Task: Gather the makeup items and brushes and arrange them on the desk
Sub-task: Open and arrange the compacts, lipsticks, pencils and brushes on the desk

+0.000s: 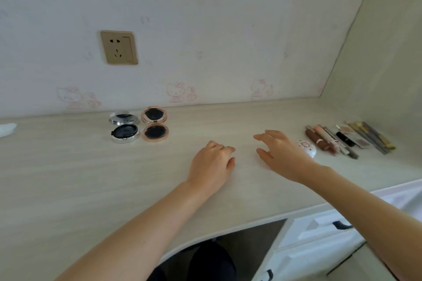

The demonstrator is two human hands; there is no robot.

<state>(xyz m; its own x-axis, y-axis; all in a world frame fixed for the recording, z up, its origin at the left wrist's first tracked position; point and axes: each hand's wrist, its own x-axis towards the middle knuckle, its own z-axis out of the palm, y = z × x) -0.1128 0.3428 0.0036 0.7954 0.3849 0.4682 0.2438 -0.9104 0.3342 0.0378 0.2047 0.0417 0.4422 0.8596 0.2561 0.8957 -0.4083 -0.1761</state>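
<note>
Two opened round compacts lie near the wall on the pale wooden desk [68, 178]: a silver compact [124, 129] and, to its right, a rose-gold compact [155, 125]. My left hand [213, 162] rests on the middle of the desk with fingers loosely curled, holding nothing. My right hand [279, 151] hovers just right of it, fingers spread and relaxed, empty. Behind my right hand sits a small white round case [308, 147]. Further right lies a row of lipsticks and tubes [324, 139], small palettes [362, 142] and brushes [372, 136].
A gold wall socket [118, 47] is on the wallpapered wall above the compacts. A white object [6, 129] pokes in at the desk's far left. White drawers with dark handles [341, 225] stand under the desk at the right. A side wall bounds the desk on the right.
</note>
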